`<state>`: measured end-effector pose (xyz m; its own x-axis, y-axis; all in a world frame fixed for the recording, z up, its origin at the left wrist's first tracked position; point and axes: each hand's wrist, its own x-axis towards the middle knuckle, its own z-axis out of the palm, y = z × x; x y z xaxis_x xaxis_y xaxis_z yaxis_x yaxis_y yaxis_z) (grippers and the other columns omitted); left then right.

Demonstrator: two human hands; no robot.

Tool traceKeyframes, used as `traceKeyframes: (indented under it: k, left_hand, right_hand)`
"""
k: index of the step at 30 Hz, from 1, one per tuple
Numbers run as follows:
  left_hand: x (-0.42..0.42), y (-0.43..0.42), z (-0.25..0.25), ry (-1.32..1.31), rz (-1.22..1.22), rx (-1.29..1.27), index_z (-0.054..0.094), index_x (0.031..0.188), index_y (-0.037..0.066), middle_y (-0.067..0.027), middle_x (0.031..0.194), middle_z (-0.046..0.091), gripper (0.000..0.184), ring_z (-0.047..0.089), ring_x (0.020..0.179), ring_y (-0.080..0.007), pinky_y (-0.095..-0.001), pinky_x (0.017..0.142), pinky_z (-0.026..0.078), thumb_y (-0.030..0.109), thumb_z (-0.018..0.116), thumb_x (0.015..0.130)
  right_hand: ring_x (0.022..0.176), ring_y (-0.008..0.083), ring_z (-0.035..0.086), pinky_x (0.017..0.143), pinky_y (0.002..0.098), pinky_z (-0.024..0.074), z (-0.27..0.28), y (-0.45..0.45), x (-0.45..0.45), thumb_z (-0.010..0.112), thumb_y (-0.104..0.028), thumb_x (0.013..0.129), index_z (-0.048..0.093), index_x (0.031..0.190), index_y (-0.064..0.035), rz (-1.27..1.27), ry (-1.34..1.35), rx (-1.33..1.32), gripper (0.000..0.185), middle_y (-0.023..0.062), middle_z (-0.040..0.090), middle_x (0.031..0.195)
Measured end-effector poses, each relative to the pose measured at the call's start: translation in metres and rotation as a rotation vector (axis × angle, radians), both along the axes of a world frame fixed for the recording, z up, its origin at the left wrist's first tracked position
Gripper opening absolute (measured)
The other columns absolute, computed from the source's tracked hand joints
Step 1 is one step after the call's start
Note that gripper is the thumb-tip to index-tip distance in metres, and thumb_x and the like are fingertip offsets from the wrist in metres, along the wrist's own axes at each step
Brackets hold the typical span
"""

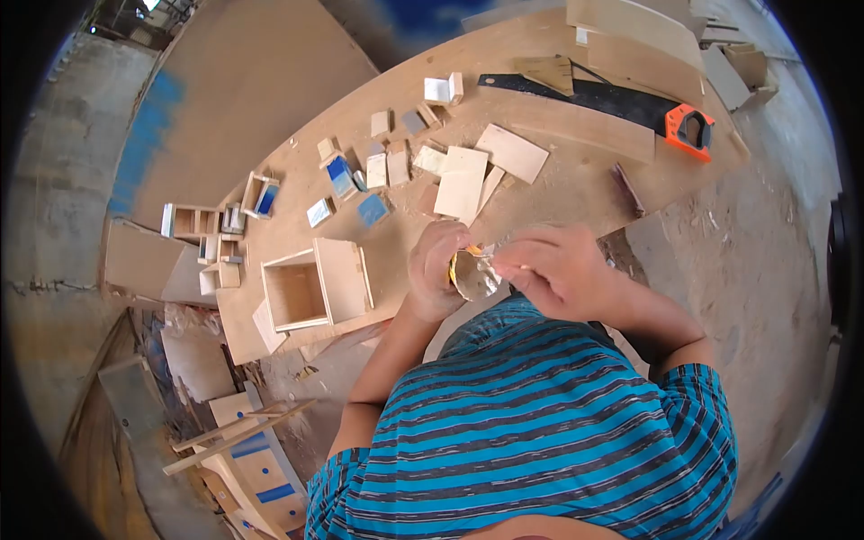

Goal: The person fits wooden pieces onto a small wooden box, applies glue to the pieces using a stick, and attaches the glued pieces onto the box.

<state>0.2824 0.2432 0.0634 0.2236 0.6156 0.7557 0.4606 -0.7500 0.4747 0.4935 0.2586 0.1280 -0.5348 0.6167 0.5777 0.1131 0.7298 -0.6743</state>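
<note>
My left hand (434, 267) is wrapped round a small foil-lined packet (477, 274) with a shiny silver inside and a yellow-orange edge. The packet's round mouth faces up toward me. On its other side, my right hand (560, 270) has its fingers pinched together at the silver rim. Both hands are close together in front of my chest, above the near edge of the wooden table (405, 238). Thin plywood pieces (463, 183) lie on the table just beyond my hands.
An open plywood box (317, 286) stands at the table's left. Several small wood blocks (376, 169), some blue, are scattered behind it. A hand saw (612, 101) with an orange handle (689, 132) lies at the back right. A dark strip (628, 190) sits near the right edge.
</note>
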Motion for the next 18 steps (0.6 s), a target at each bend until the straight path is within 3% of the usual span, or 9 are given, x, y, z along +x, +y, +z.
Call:
traceKeyframes:
  k: [2,6,8,11,14,18]
  left_hand:
    - [-0.004,-0.014,-0.003,-0.053,0.053,-0.046,0.051,0.11,0.005,-0.0145,0.093,0.061,0.06,0.062,0.082,-0.0325,-0.0388,0.07,0.051,0.006,0.084,0.06]
    - [-0.01,-0.038,-0.016,-0.101,0.096,-0.082,0.044,0.111,0.006,-0.0126,0.092,0.059,0.059,0.059,0.078,-0.0222,-0.0315,0.066,0.048,0.003,0.083,0.067]
    - [-0.009,-0.049,-0.021,-0.08,0.116,-0.102,0.043,0.111,0.006,-0.0123,0.092,0.059,0.059,0.059,0.077,-0.0216,-0.0308,0.066,0.048,-0.001,0.081,0.066]
    - [-0.005,-0.062,-0.026,-0.065,0.118,-0.177,0.044,0.111,0.006,-0.0122,0.092,0.06,0.058,0.059,0.076,-0.0207,-0.0303,0.065,0.048,-0.002,0.08,0.066]
    - [0.007,-0.069,-0.028,-0.112,0.124,-0.244,0.045,0.11,0.006,-0.0112,0.091,0.06,0.058,0.06,0.074,-0.0194,-0.0303,0.064,0.049,-0.002,0.081,0.066]
    - [0.02,-0.07,-0.032,-0.044,0.105,-0.169,0.048,0.106,0.007,-0.0102,0.085,0.059,0.053,0.061,0.071,-0.0212,-0.0311,0.062,0.049,0.0,0.081,0.066]
  right_hand:
    - [0.068,0.0184,0.063,0.057,0.029,0.0486,-0.007,-0.008,-0.008,0.067,-0.01,0.088,0.068,0.091,-0.0052,0.027,0.118,-0.242,0.006,0.0091,0.066,0.077]
    - [0.062,0.0099,0.058,0.052,0.0244,0.0429,-0.014,-0.023,-0.021,0.06,-0.016,0.095,0.068,0.091,-0.0034,0.101,0.247,-0.623,0.016,0.0046,0.064,0.073]
    - [0.06,0.0056,0.054,0.052,0.0218,0.0418,-0.009,-0.028,-0.018,0.058,-0.017,0.097,0.069,0.092,-0.0017,0.126,0.275,-0.918,0.019,0.003,0.065,0.075]
    - [0.055,0.0028,0.046,0.049,0.0178,0.0353,-0.016,-0.031,-0.011,0.056,-0.021,0.098,0.068,0.093,-0.0011,0.092,0.183,-1.14,0.024,0.0024,0.063,0.074]
    - [0.053,0.0004,0.039,0.048,0.0172,0.0314,-0.037,-0.031,-0.001,0.057,-0.023,0.097,0.068,0.092,-0.0017,0.171,0.48,-1.379,0.025,0.001,0.061,0.07]
    - [0.051,0.0024,0.043,0.047,0.0179,0.0312,-0.027,-0.057,0.018,0.054,-0.021,0.098,0.066,0.087,-0.0024,-0.144,0.337,-0.93,0.025,0.0021,0.061,0.069]
